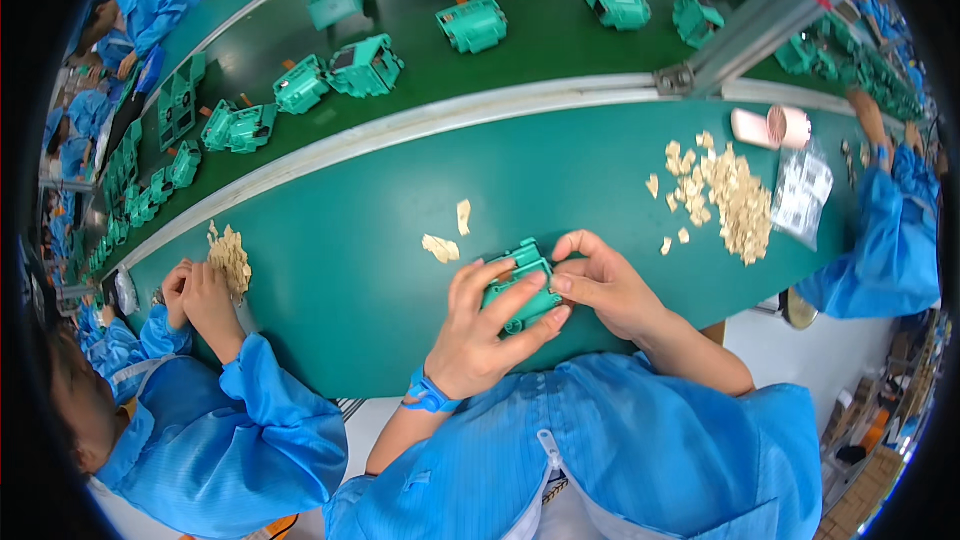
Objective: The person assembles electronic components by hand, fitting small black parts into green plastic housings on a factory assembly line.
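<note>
The left hand [482, 338] grips a boxy green plastic housing [524, 258] near the edge of the flat green counter [350, 270], open leftward; whether the half-curled right hand [612, 290] pinches anything, I can't quite tell.

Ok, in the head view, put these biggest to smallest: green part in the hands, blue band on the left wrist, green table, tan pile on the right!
1. green table
2. tan pile
3. green part, partly hidden
4. blue band

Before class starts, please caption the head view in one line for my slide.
Left fingers grip a green part over a table; right fingers touch its edge, beige pieces nearby.
</note>
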Available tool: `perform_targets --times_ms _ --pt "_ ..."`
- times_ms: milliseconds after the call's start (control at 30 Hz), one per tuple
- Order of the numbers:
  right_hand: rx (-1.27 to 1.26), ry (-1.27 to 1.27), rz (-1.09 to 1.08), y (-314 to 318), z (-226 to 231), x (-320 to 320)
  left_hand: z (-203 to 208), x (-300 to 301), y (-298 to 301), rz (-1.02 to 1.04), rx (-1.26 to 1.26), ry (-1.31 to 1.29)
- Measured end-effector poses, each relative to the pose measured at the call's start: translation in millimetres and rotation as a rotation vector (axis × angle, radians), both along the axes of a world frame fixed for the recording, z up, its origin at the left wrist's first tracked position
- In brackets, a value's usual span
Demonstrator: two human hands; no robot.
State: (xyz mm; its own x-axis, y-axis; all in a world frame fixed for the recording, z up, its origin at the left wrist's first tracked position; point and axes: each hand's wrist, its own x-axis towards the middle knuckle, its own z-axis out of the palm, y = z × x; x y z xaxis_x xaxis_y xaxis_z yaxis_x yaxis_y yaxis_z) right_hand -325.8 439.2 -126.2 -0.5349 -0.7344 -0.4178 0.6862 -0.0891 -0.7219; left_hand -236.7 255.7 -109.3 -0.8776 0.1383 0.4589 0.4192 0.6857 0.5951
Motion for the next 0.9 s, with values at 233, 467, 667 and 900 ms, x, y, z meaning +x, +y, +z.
perform_targets --times_ms 233,467,667,900 --pt "-0.08 -0.07 0.011 0 13 -31 -7 -14 -6 0.005 -0.086 0.016" --pt "-0.19 -0.144 0.055 -15 20 -30 -16 -6 -16 0.049 0.206 0.167" --pt "-0.14 -0.043 0.036 -29 26 -20 -18 -6 -23 -0.017 0.254 0.234" --pt "-0.21 -0.322 0.031 -27 24 -19 -21 -5 -19 -0.008 0.391 0.218"
